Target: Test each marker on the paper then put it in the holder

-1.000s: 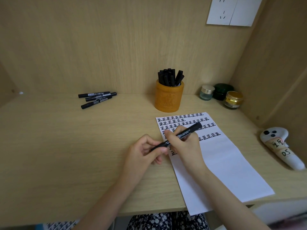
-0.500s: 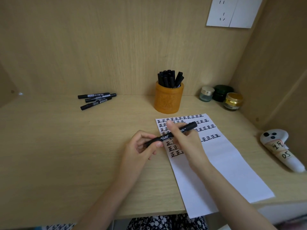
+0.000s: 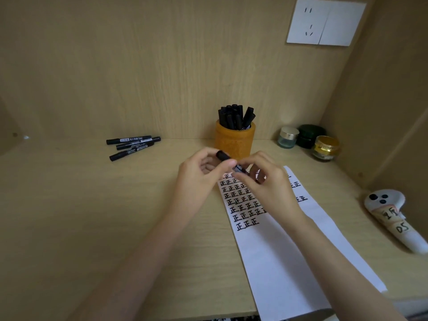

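Observation:
A black marker [image 3: 223, 156] is held above the top of the white paper [image 3: 278, 246]. My left hand [image 3: 201, 179] pinches its left end, which looks like the cap. My right hand [image 3: 268, 184] grips the barrel, most of it hidden by fingers. The paper carries several rows of black written marks. Just behind the hands stands the orange holder [image 3: 235, 142] with several black markers upright in it. Three black markers [image 3: 133, 145] lie on the desk at the back left.
Three small jars [image 3: 308, 140] stand at the back right corner. A white controller [image 3: 393, 218] with taped labels lies at the right edge. Wooden walls close in the back and right, with a white wall socket [image 3: 324, 22] above.
Both hands have lifted the marker off the paper and moved it back toward the holder. The marker has turned from slanting up-right to nearly level between the hands.

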Demonstrator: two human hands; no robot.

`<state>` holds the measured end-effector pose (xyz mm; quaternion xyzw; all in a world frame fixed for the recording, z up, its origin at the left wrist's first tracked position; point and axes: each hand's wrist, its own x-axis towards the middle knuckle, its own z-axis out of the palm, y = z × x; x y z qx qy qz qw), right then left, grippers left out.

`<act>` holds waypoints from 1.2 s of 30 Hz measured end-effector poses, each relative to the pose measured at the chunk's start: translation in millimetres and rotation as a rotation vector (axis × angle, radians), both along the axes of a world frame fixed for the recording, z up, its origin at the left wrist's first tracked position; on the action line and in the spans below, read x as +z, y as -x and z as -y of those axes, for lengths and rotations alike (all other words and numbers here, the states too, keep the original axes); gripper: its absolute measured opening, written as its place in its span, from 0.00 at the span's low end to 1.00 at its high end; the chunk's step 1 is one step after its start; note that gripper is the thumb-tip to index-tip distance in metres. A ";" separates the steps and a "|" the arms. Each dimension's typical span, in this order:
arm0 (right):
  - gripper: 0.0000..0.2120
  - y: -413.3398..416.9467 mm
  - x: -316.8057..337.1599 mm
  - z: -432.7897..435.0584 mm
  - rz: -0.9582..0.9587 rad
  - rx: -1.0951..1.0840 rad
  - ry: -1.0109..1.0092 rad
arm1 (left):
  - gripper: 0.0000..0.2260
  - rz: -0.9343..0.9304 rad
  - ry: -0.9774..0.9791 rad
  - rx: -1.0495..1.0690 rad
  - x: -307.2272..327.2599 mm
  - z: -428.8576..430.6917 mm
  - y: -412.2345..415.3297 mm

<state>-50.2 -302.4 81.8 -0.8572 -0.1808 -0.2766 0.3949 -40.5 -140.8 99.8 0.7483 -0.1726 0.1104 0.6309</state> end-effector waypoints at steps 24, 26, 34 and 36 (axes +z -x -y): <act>0.26 -133.1 22.0 32.5 0.055 -0.126 -0.391 | 0.30 -0.112 -0.195 0.146 -3.7 51.5 -131.8; 0.25 -136.4 20.2 31.2 0.067 -0.156 -0.331 | 0.30 -0.103 -0.187 0.137 -5.3 51.1 -131.6; 0.23 -148.0 29.0 30.2 0.072 -0.141 -0.174 | 0.30 -0.071 -0.248 0.147 -4.6 52.0 -126.7; 0.23 -150.6 32.3 33.6 0.077 -0.154 -0.129 | 0.30 -0.066 -0.243 0.139 -5.4 52.8 -126.5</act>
